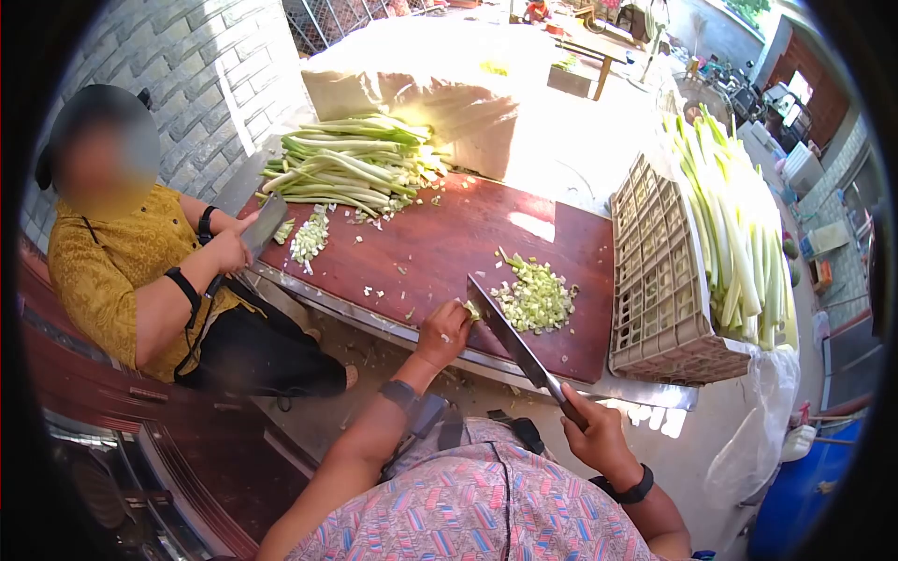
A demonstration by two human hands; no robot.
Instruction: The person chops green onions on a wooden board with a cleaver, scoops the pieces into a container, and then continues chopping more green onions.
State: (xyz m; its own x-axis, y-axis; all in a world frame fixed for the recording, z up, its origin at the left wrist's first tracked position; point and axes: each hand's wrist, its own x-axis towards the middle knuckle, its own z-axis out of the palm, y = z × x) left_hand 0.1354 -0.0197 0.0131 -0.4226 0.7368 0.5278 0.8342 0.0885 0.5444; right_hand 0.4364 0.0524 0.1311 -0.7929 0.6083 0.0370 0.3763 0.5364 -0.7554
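My right hand grips the dark handle of a kitchen knife, whose broad blade slants up and left over the near part of the red-brown board. My left hand is closed at the board's near edge, fingers curled round a short end of green onion beside the blade. Just right of the blade lies a heap of chopped green onion. How much onion my left fingers cover is hidden.
Left, a person in a yellow top holds a cleaver near a small chopped pile. Long green onions are stacked at the board's far left. A plastic crate of onions stands right, with a clear bag hanging below.
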